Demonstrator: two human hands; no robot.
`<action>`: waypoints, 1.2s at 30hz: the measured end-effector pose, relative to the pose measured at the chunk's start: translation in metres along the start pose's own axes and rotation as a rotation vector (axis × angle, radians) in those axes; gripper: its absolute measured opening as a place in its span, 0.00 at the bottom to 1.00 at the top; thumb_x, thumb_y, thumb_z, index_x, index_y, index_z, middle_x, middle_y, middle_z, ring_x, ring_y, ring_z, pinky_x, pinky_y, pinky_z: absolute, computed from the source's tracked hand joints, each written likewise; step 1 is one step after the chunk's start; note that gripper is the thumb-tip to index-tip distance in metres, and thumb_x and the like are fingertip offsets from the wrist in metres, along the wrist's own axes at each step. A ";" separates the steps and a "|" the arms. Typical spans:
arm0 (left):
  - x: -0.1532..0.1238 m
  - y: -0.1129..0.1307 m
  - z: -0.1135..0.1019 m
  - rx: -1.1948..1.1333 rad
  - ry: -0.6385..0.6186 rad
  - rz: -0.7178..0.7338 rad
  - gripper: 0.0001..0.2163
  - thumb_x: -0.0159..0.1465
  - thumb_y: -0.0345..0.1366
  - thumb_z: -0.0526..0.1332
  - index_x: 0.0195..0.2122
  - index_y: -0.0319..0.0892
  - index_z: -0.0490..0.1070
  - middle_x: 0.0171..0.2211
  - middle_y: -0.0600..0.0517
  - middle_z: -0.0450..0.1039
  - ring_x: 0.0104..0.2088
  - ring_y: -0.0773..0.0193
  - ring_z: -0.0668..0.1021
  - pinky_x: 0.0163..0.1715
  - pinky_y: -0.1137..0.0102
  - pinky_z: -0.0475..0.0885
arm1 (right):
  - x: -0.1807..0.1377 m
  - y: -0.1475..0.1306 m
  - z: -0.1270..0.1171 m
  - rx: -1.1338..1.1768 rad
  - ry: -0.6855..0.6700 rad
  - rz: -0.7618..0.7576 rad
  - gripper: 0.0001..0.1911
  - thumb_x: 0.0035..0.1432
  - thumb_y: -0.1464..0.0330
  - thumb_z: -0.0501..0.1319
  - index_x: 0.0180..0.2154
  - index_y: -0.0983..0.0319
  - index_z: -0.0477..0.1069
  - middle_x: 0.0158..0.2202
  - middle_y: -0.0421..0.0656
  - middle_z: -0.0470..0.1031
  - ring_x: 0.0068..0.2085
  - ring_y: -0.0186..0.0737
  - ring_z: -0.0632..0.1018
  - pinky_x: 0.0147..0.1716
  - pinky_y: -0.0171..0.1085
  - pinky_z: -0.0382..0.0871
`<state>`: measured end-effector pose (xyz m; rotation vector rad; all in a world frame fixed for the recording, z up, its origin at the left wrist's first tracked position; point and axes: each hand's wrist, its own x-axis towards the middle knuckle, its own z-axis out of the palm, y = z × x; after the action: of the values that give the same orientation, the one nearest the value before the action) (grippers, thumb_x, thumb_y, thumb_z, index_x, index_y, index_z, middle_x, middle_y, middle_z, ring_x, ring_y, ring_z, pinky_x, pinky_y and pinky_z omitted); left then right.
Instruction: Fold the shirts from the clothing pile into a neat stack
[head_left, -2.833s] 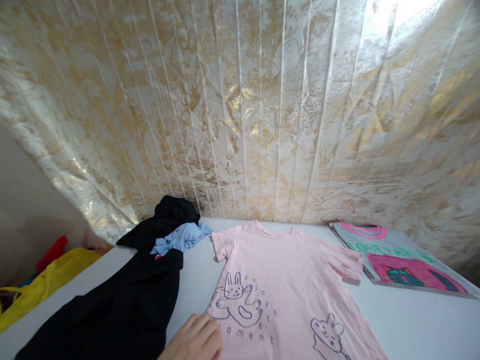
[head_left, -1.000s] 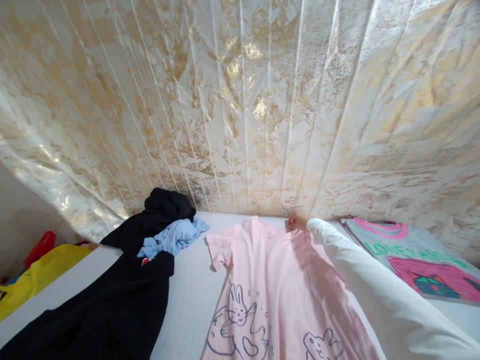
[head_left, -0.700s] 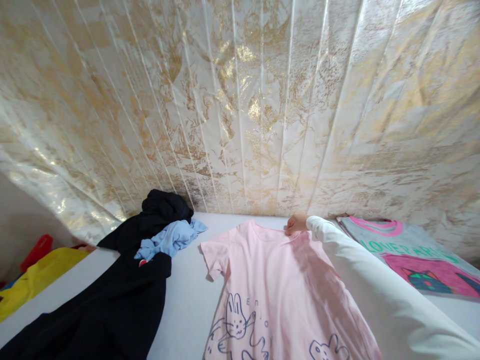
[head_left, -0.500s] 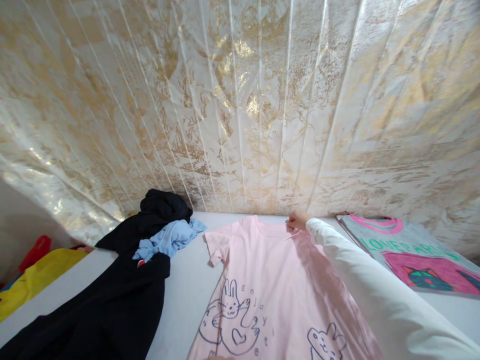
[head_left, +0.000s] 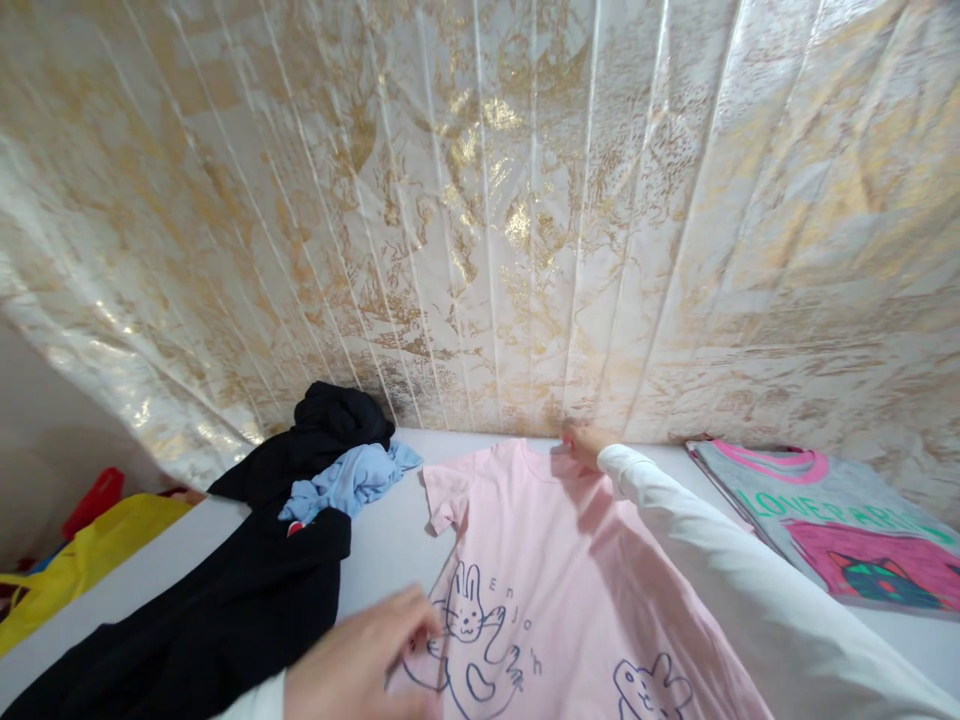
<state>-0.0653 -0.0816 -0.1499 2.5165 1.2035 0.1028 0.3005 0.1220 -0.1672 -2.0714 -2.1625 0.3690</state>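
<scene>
A light pink T-shirt [head_left: 555, 560] with line-drawn bunnies and small letters lies front up, its collar toward the back. At the back, my right hand [head_left: 589, 442] is closed on the shirt's right shoulder beside the collar. Over the shirt's left side is my left hand [head_left: 367, 650], blurred. Its fingers are bent, with thumb and forefinger apart and pink cloth showing between them; no firm hold is visible. Loose folds run down the shirt's right half, and its lower part is out of frame.
Black clothing [head_left: 255, 590] and a crumpled light blue garment [head_left: 349, 480] lie left on the white surface [head_left: 382, 550]. Yellow cloth [head_left: 97, 560] and a red item [head_left: 94, 500] are farther left. A folded grey-and-pink shirt [head_left: 847, 520] lies right. A gold-patterned curtain [head_left: 517, 220] hangs behind.
My left hand has risen from the bottom edge to the shirt's left side. My right hand has shifted slightly left with the shoulder, and the shirt's right side has more folds.
</scene>
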 end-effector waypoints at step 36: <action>0.033 -0.017 -0.013 0.258 0.076 -0.475 0.08 0.64 0.33 0.49 0.28 0.44 0.62 0.33 0.53 0.71 0.34 0.61 0.76 0.28 0.71 0.61 | -0.279 0.031 0.070 0.004 0.243 -0.493 0.40 0.56 0.59 0.58 0.64 0.44 0.39 0.62 0.43 0.55 0.59 0.51 0.63 0.49 0.50 0.70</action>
<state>-0.0597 -0.0433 -0.1457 2.3682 1.9159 -0.0823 0.3267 -0.1611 -0.2211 -1.4147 -2.3991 0.0608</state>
